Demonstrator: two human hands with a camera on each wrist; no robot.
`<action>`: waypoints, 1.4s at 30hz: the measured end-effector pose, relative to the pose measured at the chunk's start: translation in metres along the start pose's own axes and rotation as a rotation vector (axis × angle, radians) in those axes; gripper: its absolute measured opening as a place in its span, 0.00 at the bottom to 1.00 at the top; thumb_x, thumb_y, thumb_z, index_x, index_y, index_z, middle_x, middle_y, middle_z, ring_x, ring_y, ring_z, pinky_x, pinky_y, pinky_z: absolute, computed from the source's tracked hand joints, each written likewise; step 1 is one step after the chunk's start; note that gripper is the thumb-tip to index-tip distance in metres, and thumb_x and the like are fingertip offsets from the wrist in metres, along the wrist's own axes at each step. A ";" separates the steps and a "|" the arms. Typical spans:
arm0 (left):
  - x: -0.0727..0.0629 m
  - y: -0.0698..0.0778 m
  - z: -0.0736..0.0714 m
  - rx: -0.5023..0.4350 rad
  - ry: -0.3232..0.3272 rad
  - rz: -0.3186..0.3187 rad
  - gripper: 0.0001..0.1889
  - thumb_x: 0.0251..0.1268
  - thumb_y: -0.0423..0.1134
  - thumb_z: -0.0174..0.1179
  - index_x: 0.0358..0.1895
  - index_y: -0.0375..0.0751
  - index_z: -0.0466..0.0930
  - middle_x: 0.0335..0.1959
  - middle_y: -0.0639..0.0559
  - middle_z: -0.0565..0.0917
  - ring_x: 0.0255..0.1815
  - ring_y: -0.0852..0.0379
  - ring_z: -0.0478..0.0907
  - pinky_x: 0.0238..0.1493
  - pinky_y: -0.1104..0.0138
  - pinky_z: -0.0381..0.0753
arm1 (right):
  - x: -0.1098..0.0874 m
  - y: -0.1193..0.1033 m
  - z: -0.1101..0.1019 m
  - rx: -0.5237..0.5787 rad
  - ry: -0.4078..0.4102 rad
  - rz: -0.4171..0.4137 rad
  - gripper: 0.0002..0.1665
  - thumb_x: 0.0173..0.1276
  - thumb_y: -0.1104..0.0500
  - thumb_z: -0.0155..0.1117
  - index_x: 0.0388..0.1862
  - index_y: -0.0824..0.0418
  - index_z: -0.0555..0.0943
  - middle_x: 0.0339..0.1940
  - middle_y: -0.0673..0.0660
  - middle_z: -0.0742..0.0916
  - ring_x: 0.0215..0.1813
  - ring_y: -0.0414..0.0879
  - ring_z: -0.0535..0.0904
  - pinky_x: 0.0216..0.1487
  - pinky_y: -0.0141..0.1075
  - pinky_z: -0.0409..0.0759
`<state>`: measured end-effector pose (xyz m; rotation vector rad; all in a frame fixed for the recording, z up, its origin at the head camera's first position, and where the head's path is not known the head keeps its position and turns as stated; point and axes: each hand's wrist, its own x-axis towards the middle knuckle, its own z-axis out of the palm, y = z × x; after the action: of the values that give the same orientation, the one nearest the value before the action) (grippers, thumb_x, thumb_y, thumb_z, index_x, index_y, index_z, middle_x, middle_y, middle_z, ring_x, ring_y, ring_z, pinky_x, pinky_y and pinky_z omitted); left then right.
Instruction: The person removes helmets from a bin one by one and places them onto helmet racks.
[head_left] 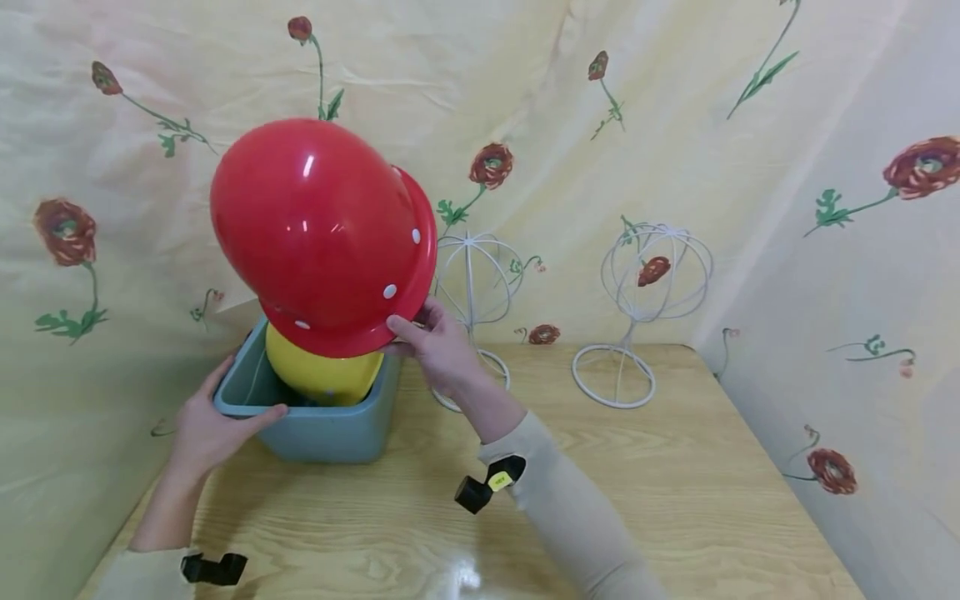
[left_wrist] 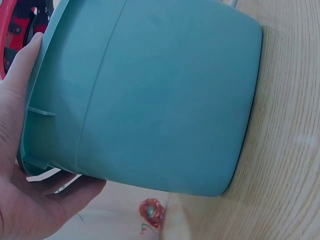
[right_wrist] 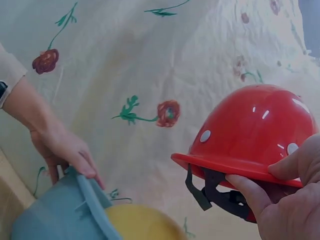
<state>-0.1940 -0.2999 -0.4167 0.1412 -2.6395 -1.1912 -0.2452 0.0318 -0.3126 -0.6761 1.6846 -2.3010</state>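
In the head view a red hard hat is held up over a blue-green bin. My right hand pinches its brim, thumb on the outside and fingers underneath. A black inner strap shows under the brim in the right wrist view. Inside the bin lies a yellow hard hat, partly hidden by the red one. My left hand grips the bin's left corner, its thumb along the front rim and its fingers round the side, as the left wrist view also shows of this hand.
Two white wire stands with round cage tops are on the wooden table: one wire stand just right of the bin, another wire stand farther right. Behind and at the sides hangs a flower-patterned cloth.
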 end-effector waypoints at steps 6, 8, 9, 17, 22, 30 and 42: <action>-0.001 -0.002 0.000 0.001 0.002 -0.017 0.61 0.61 0.54 0.77 0.89 0.44 0.45 0.77 0.25 0.64 0.70 0.25 0.63 0.55 0.38 0.84 | -0.008 -0.017 -0.008 0.042 -0.019 -0.109 0.28 0.79 0.72 0.54 0.76 0.71 0.68 0.65 0.67 0.83 0.50 0.40 0.90 0.51 0.33 0.90; -0.001 -0.002 0.000 0.001 -0.001 -0.023 0.61 0.61 0.54 0.77 0.89 0.44 0.45 0.78 0.25 0.63 0.70 0.24 0.63 0.57 0.33 0.82 | -0.010 -0.022 -0.011 0.064 -0.015 -0.145 0.28 0.79 0.73 0.54 0.76 0.72 0.68 0.61 0.62 0.86 0.50 0.40 0.90 0.51 0.34 0.90; -0.001 -0.002 0.000 -0.001 -0.003 -0.027 0.61 0.61 0.54 0.77 0.89 0.44 0.44 0.78 0.24 0.62 0.70 0.24 0.62 0.59 0.31 0.81 | -0.011 -0.024 -0.012 0.073 -0.014 -0.162 0.28 0.79 0.73 0.53 0.76 0.73 0.68 0.59 0.58 0.87 0.51 0.41 0.90 0.51 0.34 0.91; -0.001 0.000 0.000 0.002 -0.010 -0.040 0.62 0.61 0.55 0.77 0.89 0.44 0.43 0.79 0.23 0.61 0.71 0.24 0.63 0.62 0.27 0.76 | -0.018 -0.041 -0.025 0.097 -0.001 -0.243 0.25 0.78 0.75 0.50 0.72 0.73 0.71 0.52 0.46 0.90 0.52 0.42 0.91 0.50 0.36 0.91; 0.000 0.001 -0.002 0.017 -0.011 -0.039 0.63 0.59 0.56 0.78 0.89 0.44 0.43 0.79 0.21 0.61 0.72 0.23 0.63 0.62 0.27 0.74 | -0.025 -0.053 -0.036 0.100 0.041 -0.250 0.23 0.79 0.75 0.50 0.70 0.69 0.73 0.51 0.46 0.91 0.51 0.42 0.92 0.50 0.37 0.91; -0.001 0.002 -0.002 0.017 -0.008 -0.038 0.64 0.59 0.56 0.78 0.89 0.44 0.42 0.79 0.19 0.60 0.73 0.22 0.63 0.63 0.26 0.72 | -0.032 -0.064 -0.060 0.113 0.083 -0.263 0.22 0.81 0.73 0.49 0.69 0.61 0.76 0.53 0.49 0.92 0.50 0.44 0.93 0.53 0.37 0.91; -0.001 -0.001 -0.002 0.011 -0.006 -0.034 0.65 0.58 0.55 0.79 0.89 0.44 0.41 0.80 0.20 0.59 0.74 0.21 0.62 0.64 0.24 0.71 | -0.045 -0.080 -0.097 0.128 0.173 -0.298 0.23 0.82 0.73 0.47 0.63 0.55 0.81 0.54 0.50 0.92 0.50 0.45 0.93 0.52 0.36 0.90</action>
<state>-0.1929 -0.3016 -0.4159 0.1852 -2.6597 -1.1898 -0.2450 0.1591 -0.2715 -0.7658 1.5785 -2.7180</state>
